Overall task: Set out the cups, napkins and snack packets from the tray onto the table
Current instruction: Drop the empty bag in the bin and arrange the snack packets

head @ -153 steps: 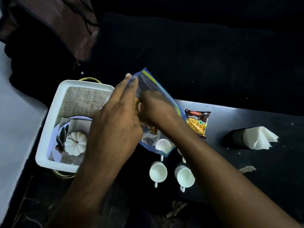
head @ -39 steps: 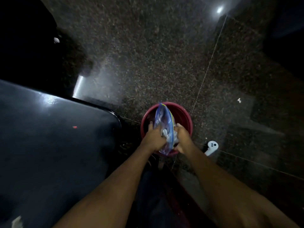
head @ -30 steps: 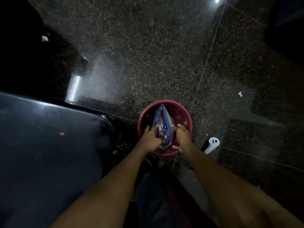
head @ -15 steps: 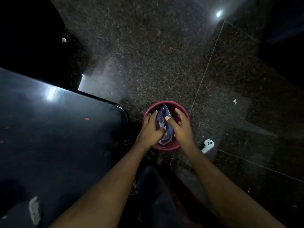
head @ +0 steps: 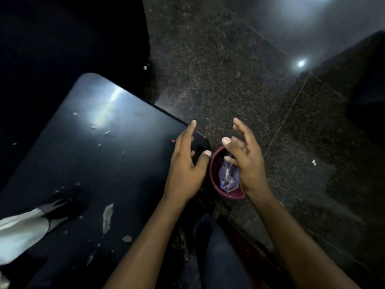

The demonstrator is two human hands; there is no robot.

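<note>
Where both hands gripped the plastic bag earlier: left hand and right hand now raised, fingers spread, empty; bag inside red bucket, frame centre. No legible writing.

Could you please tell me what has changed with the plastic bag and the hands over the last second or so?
Both hands let go: the left hand and right hand have lifted, open and empty. The plastic bag now lies crumpled inside the red bin. The bin stays on the floor beside the table.

Speckled granite floor; dark glossy table
</note>
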